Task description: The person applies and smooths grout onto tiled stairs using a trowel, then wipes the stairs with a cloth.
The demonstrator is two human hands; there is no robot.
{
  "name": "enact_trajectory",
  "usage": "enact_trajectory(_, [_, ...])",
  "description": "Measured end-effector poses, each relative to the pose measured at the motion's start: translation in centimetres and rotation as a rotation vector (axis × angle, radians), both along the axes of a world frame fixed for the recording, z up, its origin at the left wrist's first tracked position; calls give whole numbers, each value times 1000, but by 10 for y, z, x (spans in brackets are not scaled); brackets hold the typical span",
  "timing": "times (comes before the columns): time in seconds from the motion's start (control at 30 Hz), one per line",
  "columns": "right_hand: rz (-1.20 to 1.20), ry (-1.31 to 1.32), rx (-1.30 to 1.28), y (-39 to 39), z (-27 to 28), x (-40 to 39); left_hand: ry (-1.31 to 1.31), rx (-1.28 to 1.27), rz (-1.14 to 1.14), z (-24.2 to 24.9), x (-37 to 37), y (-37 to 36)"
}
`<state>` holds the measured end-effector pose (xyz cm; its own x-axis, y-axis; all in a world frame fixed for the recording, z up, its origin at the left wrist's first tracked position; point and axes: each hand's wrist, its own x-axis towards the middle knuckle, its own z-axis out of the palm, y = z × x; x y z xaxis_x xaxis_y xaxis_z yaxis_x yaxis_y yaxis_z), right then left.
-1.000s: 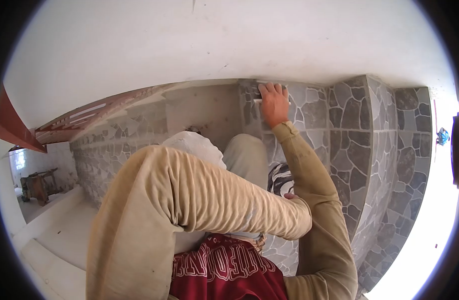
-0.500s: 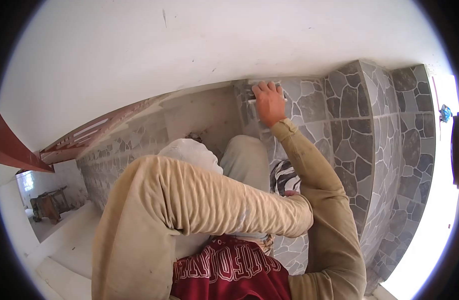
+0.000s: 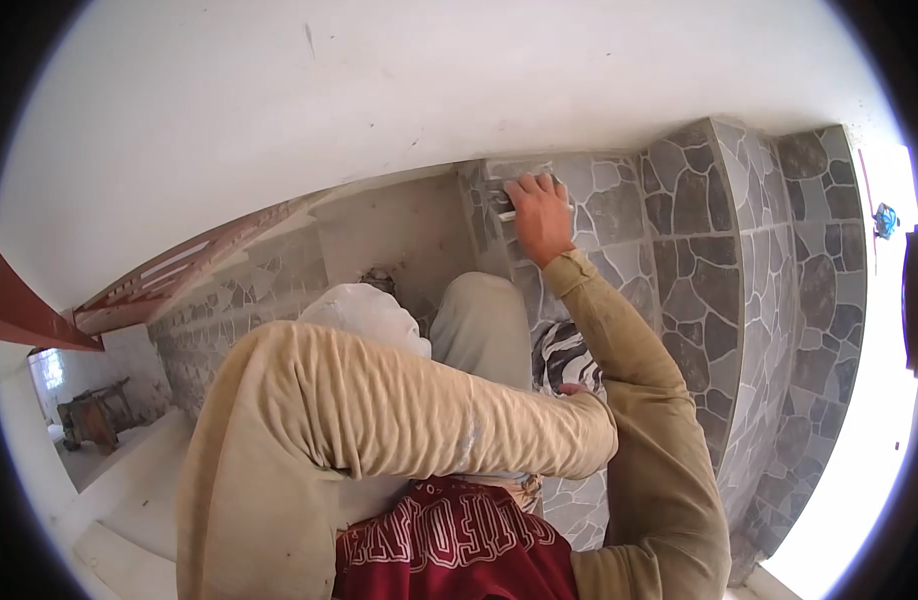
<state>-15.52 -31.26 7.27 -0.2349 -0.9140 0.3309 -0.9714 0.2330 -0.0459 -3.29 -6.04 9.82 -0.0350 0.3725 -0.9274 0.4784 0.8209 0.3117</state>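
Note:
My right hand (image 3: 541,215) is at the top of the tiled surface (image 3: 614,205), near the white wall, with its fingers curled over a flat, pale-edged tool (image 3: 507,215). The tool's shape is mostly hidden under the hand. My left arm crosses in front of my body, and only a small part of my left hand (image 3: 571,388) shows beside my right sleeve. Its fingers cannot be made out. Close to it lies a black-and-white patterned thing (image 3: 561,352).
Stone-pattern tiles with steps (image 3: 714,260) run down the right side. Left of my right hand is bare grey cement (image 3: 409,225) with a rough dark hole (image 3: 381,278). A red-brown metal railing (image 3: 179,260) and a wooden frame (image 3: 97,412) are at the left.
My right hand and the tool have shifted slightly down, away from the wall. The view has moved a little, and more of the dark hole shows.

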Motion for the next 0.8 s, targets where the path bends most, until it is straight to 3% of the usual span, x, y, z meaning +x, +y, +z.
enact_trajectory(0.07, [36,-19,-17,7,0,-3,42,49,-7,0,6,10])
enact_trajectory(0.13, [-113,-43,105,-4,15,-18,-10,95,-3,37,-2,-12])
enact_trajectory(0.27, [-19,-17,89,9,1,-15,-84,145,27,80,-16,-70])
enact_trajectory(0.43, [-50,-43,81,9,15,-36,58,232,136,80,4,-74])
enact_trajectory(0.47, [-45,-20,134,16,8,-34,-1,75,40,68,-2,-50])
enact_trajectory(0.57, [38,4,11,30,-2,-32,-7,97,14,9,7,3])
enact_trajectory(0.6, [31,-5,27,32,-2,-35,-19,196,142,77,0,-58])
enact_trajectory(0.67, [-113,4,133,19,6,-53,7,186,95,93,0,-73])
enact_trajectory(0.73, [-81,24,155,32,-6,-38,53,268,91,131,3,-116])
enact_trajectory(0.77, [-35,45,176,34,-10,-28,57,263,102,76,50,-106])
enact_trajectory(0.8, [40,-17,63,37,-7,-20,41,157,57,39,41,-59])
